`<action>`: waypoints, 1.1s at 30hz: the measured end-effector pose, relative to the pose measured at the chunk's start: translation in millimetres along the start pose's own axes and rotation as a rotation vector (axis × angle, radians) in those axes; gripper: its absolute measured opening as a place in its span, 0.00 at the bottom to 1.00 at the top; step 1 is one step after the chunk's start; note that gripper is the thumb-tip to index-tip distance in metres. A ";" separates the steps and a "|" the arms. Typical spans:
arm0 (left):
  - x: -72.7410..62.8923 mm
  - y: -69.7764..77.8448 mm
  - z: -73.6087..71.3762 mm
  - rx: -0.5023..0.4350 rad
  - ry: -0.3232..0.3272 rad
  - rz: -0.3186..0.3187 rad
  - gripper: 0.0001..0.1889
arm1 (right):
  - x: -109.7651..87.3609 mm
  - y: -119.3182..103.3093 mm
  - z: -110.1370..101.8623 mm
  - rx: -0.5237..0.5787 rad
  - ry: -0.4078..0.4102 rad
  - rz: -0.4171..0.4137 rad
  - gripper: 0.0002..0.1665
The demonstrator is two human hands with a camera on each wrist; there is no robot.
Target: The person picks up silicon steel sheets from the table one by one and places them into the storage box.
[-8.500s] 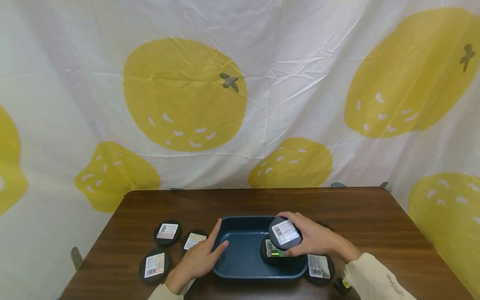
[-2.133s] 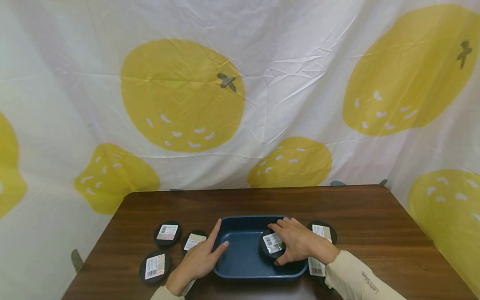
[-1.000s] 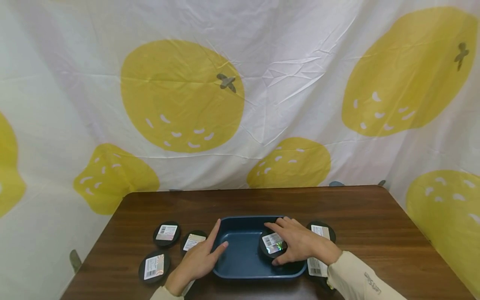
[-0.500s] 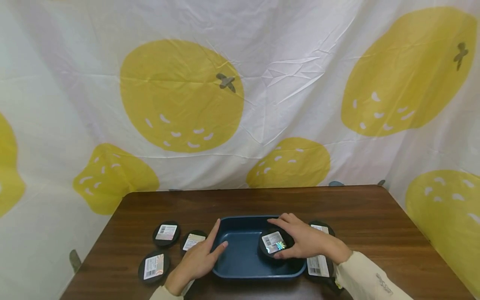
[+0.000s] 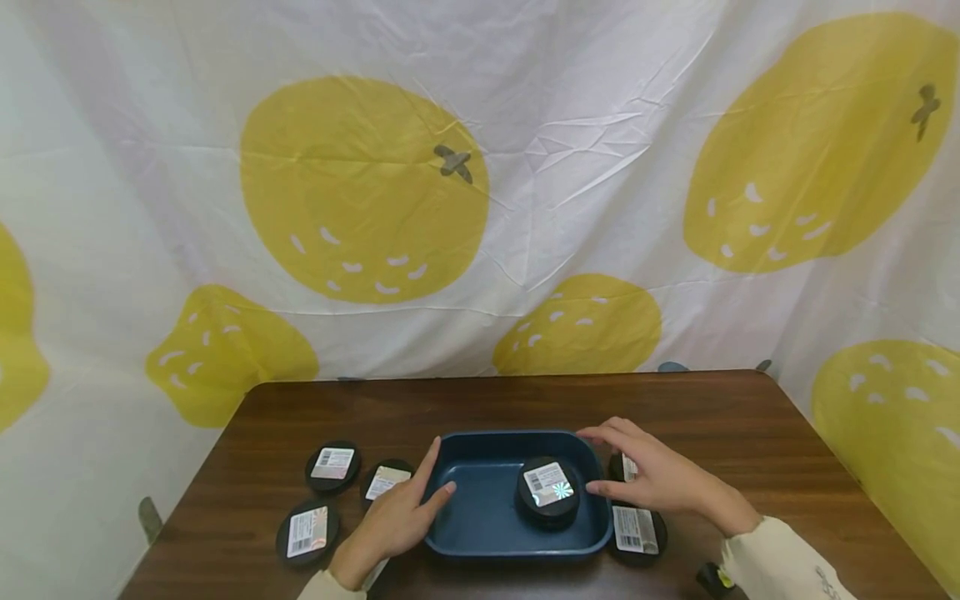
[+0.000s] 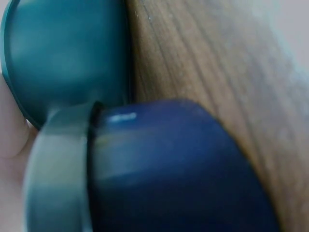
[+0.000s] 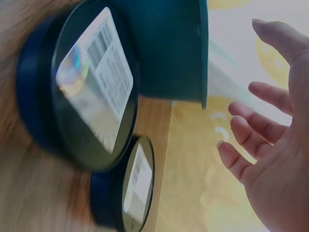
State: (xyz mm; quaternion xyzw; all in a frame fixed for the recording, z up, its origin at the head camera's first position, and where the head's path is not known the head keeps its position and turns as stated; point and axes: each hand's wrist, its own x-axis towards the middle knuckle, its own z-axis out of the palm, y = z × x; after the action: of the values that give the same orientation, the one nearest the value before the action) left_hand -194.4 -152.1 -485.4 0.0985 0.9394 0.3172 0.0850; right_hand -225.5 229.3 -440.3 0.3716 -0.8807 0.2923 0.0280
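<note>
A dark blue rectangular tray (image 5: 480,546) lies in the middle of the table in the head view. Inside its right half sits a round black jar (image 5: 547,492) with a white label on top, stacked on another jar whose edge shows below. My left hand (image 5: 397,521) rests at the tray's left end, index finger and thumb extended along the rim. Over the right rim hovers my right hand (image 5: 660,475), fingers apart and holding nothing. Its spread fingers and palm (image 7: 275,121) show in the right wrist view, beside the tray wall (image 7: 166,53).
Labelled round jars stand left of the tray: one at the back (image 5: 333,467), one in front (image 5: 307,533), one beside the left hand (image 5: 387,481). Right of it stand a jar (image 5: 637,533) and one partly hidden (image 5: 622,468). A small black object (image 5: 712,579) lies near the right sleeve.
Earlier my right hand held a jar above another in the tray and set it on top. Now it has let go and moved right. My left hand stays put.
</note>
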 end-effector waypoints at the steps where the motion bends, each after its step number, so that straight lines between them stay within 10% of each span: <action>1: 0.0 0.4 -0.3 -0.001 0.000 0.000 0.38 | -2.5 1.5 -1.4 0.000 0.018 -0.008 0.36; 25: -0.3 0.7 0.1 -0.006 -0.017 -0.013 0.39 | -58.6 26.7 -3.3 -0.009 0.146 -0.091 0.26; 33: -0.6 0.8 0.2 -0.010 -0.015 -0.014 0.38 | -73.8 29.7 -2.9 0.029 0.100 0.005 0.21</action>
State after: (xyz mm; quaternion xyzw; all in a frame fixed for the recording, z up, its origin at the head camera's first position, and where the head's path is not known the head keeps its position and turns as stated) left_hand -193.7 -151.5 -485.0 0.0942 0.9377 0.3207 0.0948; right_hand -192.6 294.3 -472.2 0.3547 -0.8749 0.3232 0.0658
